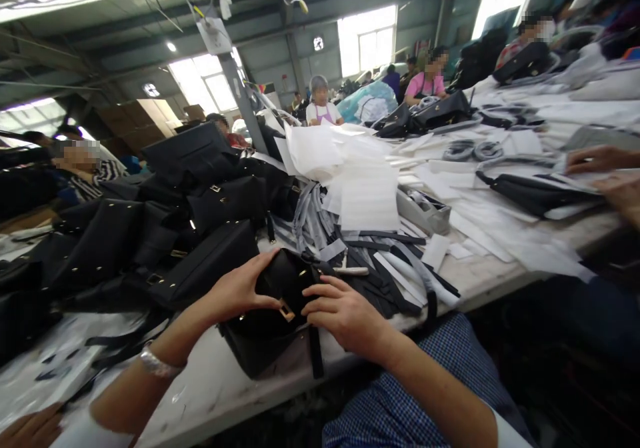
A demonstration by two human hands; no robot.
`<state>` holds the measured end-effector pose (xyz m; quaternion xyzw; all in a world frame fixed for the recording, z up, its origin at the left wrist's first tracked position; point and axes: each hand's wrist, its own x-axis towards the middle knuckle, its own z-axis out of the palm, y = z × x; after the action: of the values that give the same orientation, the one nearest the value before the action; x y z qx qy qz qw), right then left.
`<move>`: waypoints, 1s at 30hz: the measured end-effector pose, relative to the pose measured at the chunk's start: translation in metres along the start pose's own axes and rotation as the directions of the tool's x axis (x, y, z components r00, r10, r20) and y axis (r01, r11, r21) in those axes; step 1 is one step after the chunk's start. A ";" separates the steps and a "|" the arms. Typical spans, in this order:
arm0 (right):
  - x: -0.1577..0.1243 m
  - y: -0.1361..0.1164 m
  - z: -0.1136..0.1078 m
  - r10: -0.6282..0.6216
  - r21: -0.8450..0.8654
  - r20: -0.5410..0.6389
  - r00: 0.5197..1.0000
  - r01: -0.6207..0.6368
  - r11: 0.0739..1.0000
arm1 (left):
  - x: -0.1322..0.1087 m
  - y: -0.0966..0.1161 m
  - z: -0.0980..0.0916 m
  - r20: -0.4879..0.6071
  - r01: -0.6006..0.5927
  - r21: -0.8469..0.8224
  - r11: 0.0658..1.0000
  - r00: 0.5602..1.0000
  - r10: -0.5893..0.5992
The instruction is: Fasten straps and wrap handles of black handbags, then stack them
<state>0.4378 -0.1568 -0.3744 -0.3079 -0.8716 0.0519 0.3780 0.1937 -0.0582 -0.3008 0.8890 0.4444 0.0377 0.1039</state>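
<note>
A black handbag [260,348] with gold-coloured metal fittings stands at the table's front edge, tilted. My left hand [245,288] grips its upper left side, thumb beside a gold buckle [286,310] and fingers over the rim. On the bag's right side, my right hand [345,311] has its bent fingers over the edge; its thumb is hidden. A black strap [316,353] hangs down the front of the bag. Just beyond my right hand, a small white-handled tool [351,271] lies on loose black strips [383,281].
Many black bags [115,241] are heaped on the left. White foam sheets [367,188], a grey box [425,211] and grey-wrapped straps [313,218] cover the middle. A co-worker's hands [617,178] are by a black bag [540,193] on the right. Another person's hand [33,428] shows at lower left.
</note>
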 end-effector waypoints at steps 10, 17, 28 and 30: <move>-0.029 0.056 -0.020 0.638 0.169 -0.316 0.703 -0.620 0.766 | -0.003 0.005 0.021 -0.077 -0.036 0.051 0.998 0.996 0.040; 0.005 0.147 -0.004 0.824 0.015 -0.133 0.552 -0.830 0.558 | -0.019 -0.003 0.019 -0.104 -0.020 -0.009 1.000 0.994 0.019; 0.092 0.229 0.023 0.966 0.090 0.033 0.255 -0.964 0.251 | -0.033 0.002 0.023 -0.336 -0.044 0.108 0.993 0.939 0.078; 0.093 0.234 0.019 0.966 0.207 0.059 0.253 -0.950 0.236 | -0.037 0.011 0.020 -0.370 -0.064 0.124 0.990 0.923 0.106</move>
<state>0.4925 0.0885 -0.4048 -0.7375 -0.4760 0.3462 0.3312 0.1836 -0.0969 -0.3173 0.8882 0.4184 0.1869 -0.0337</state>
